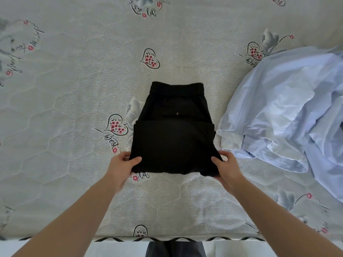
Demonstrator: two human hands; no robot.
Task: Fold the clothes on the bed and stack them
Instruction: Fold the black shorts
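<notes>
1. The black garment (172, 130) is lying in the middle of the bed (74, 108) right in front of you, partly folded: its near half is doubled up over the rest, and the waistband is pointing away from you.
2. Your left hand (121, 166) is gripping the near left corner of the fold, thumb on top and fingers (124, 156) curled underneath.
3. Your right hand (225, 167) is pinching the near right corner the same way, thumb over the cloth and fingers below.
4. You are holding that near edge lifted slightly off the mattress.
5. A crumpled light blue shirt (285, 115) is lying unfolded on the bed to your right, its closest edge just beside the black garment.
6. The bed's cover is showing a pale quilted print with hearts and lettering.
</notes>
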